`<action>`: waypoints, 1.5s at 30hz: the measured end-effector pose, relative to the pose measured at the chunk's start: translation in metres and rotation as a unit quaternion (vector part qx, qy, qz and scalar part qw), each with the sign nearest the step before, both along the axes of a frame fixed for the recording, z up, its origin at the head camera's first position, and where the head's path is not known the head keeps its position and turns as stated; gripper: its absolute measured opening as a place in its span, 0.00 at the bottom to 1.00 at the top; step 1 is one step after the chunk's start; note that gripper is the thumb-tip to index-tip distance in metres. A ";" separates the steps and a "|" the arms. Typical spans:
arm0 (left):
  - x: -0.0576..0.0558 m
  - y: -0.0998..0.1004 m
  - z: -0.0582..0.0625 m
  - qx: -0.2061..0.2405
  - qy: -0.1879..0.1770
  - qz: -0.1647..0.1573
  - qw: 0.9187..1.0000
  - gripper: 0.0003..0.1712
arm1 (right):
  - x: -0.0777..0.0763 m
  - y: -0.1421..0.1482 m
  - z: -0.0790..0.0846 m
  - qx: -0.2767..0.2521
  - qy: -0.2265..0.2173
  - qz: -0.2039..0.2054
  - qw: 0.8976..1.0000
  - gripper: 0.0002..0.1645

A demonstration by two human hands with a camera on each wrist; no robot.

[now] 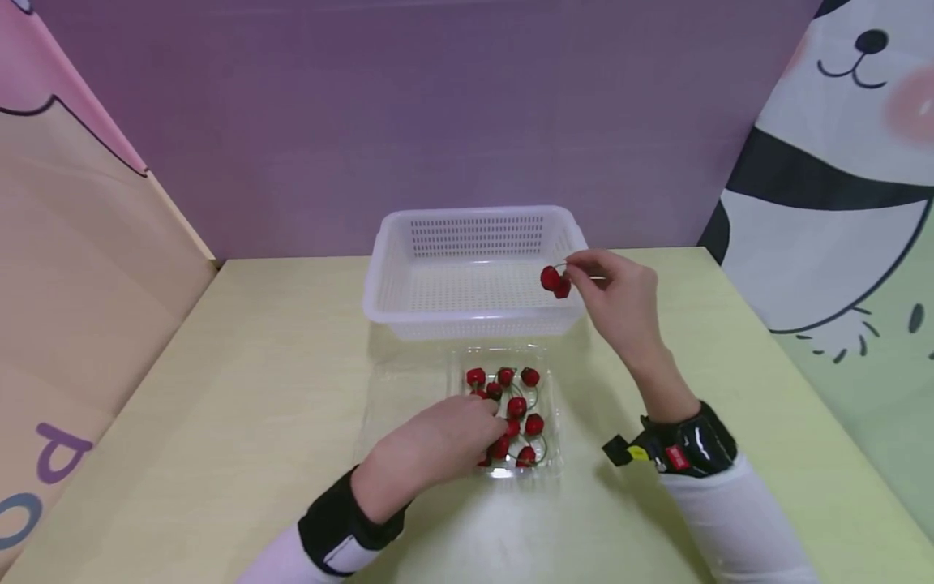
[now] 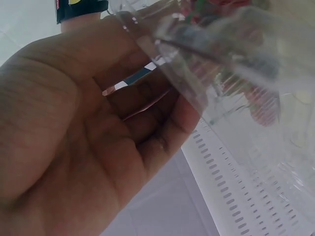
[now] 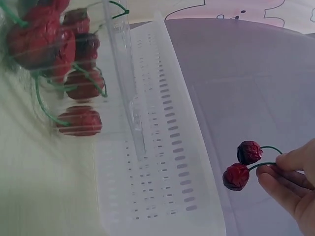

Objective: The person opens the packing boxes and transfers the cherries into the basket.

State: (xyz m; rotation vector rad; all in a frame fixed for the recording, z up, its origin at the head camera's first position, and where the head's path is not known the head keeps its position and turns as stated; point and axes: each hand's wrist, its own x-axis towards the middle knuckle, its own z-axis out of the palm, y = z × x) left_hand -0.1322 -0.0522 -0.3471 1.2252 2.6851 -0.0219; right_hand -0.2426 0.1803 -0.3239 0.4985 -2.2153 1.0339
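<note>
My right hand (image 1: 620, 296) pinches two red cherries (image 1: 553, 281) by their thin green stems, above the right end of a white plastic basket (image 1: 379, 268). In the right wrist view the pair (image 3: 236, 176) hangs from thumb and fingertips. My left hand (image 1: 445, 434) reaches over the left side of a clear plastic box (image 1: 552, 454), its fingertips in among several cherries (image 1: 516, 406). The left wrist view shows the curled lower fingers (image 2: 157, 142) beside the see-through wall; the fingertips are blurred, and I cannot tell whether they grip a cherry.
The slotted basket stands behind the clear box, against a purple backdrop (image 1: 467, 122). A clear flap (image 1: 394, 397) lies flat to the box's left on the pale table (image 1: 255, 349). Printed panels border both sides.
</note>
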 end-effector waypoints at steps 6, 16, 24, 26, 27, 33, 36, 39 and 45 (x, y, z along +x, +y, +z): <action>-0.001 0.000 -0.003 0.009 -0.009 -0.003 1.000 0.06 | -0.004 0.004 -0.003 0.006 -0.018 -0.014 1.000 0.07; -0.007 0.000 -0.009 0.046 -0.013 -0.010 0.999 0.07 | -0.010 0.007 -0.008 -0.008 -0.047 -0.011 0.999 0.07; -0.009 0.001 -0.012 0.053 0.002 -0.015 0.998 0.13 | -0.012 0.012 -0.013 0.010 -0.078 -0.011 0.997 0.07; -0.009 0.002 -0.012 0.051 -0.002 -0.015 0.999 0.14 | -0.013 0.012 -0.013 0.013 -0.085 -0.013 0.996 0.07; -0.009 0.002 -0.013 0.050 -0.003 -0.015 0.999 0.14 | -0.013 0.012 -0.014 0.016 -0.089 -0.014 0.996 0.07; -0.011 0.003 -0.016 0.043 -0.009 -0.018 0.999 0.10 | -0.015 0.012 -0.015 0.025 -0.105 -0.019 0.994 0.07; -0.011 0.003 -0.017 0.039 -0.014 -0.018 0.999 0.10 | -0.015 0.012 -0.015 0.028 -0.107 -0.021 0.994 0.08; -0.011 0.003 -0.018 0.037 -0.020 -0.013 0.999 0.12 | -0.015 0.012 -0.015 0.026 -0.105 -0.020 0.994 0.08; -0.011 0.002 -0.019 0.033 -0.023 -0.007 0.999 0.15 | -0.017 0.012 -0.015 0.034 -0.095 -0.023 0.995 0.07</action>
